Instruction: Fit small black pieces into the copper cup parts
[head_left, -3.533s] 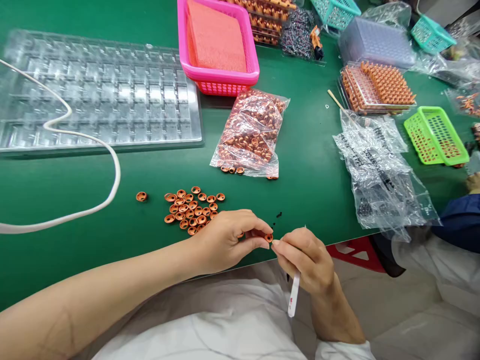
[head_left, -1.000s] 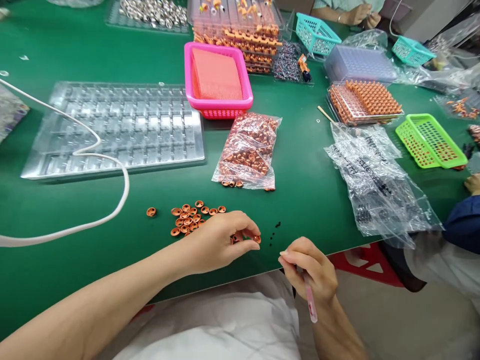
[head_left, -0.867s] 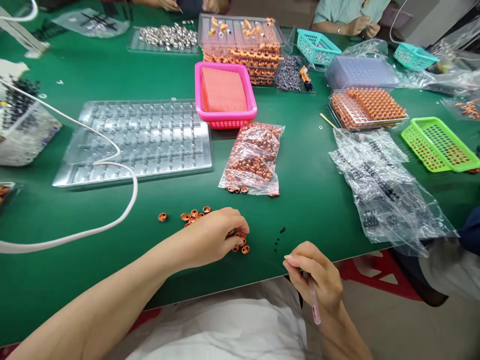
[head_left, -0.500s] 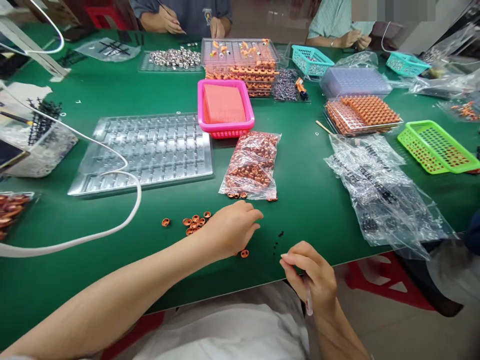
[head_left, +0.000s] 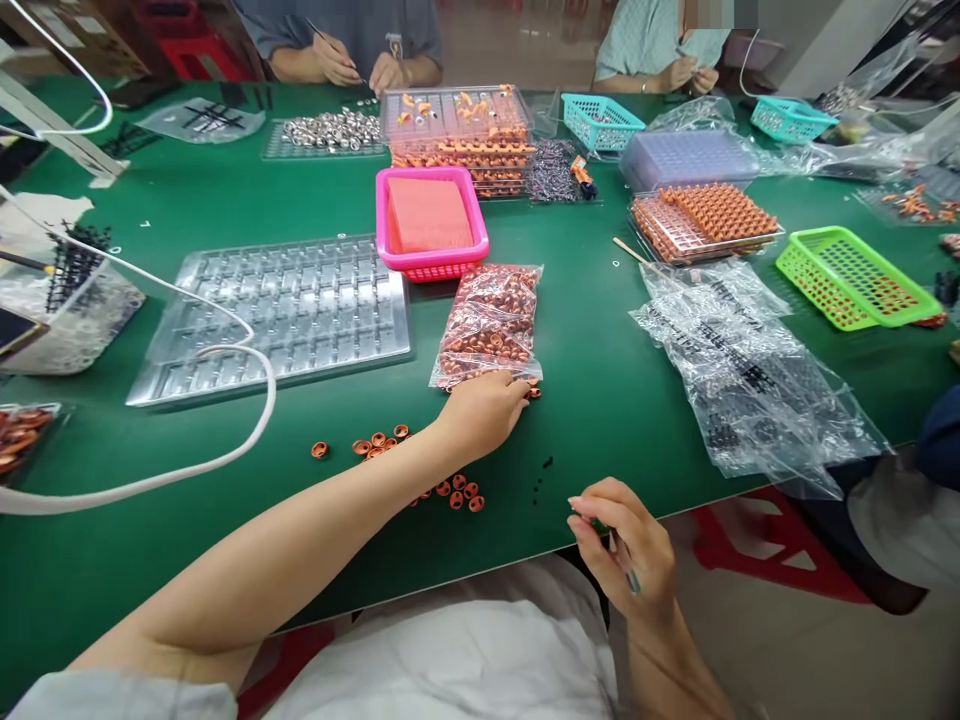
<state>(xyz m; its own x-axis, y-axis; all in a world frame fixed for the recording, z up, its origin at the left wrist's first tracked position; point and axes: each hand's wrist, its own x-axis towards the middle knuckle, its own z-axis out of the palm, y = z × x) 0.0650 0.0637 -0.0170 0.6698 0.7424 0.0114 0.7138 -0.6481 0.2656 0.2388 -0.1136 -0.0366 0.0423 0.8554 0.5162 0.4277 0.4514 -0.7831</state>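
Note:
My left hand (head_left: 486, 412) reaches over the table to the near edge of a clear bag (head_left: 491, 325) full of small copper-orange rings. Its fingers are bent downward and slightly apart, beside a few loose rings (head_left: 534, 390) at the bag's edge. Under and beside my left forearm lie several more orange rings (head_left: 459, 490), some partly covered by the arm. Close to the table's front edge, my right hand (head_left: 626, 545) is closed around a slim pen-like tool (head_left: 628, 570), mostly hidden by the fingers. Tiny black pieces (head_left: 538, 485) lie between the hands.
A clear moulded tray (head_left: 277, 320) lies to the left, crossed by a white cable (head_left: 262, 400). Behind the bag stands a pink basket (head_left: 386, 225). Plastic bags (head_left: 750, 390) and a green basket (head_left: 855, 300) are on the right. Two people's hands work across the table.
My left hand has moved forward to the bag's near edge, uncovering more of the loose rings. My right hand stays near the table edge, its fingertips a little further apart. The view has shifted slightly.

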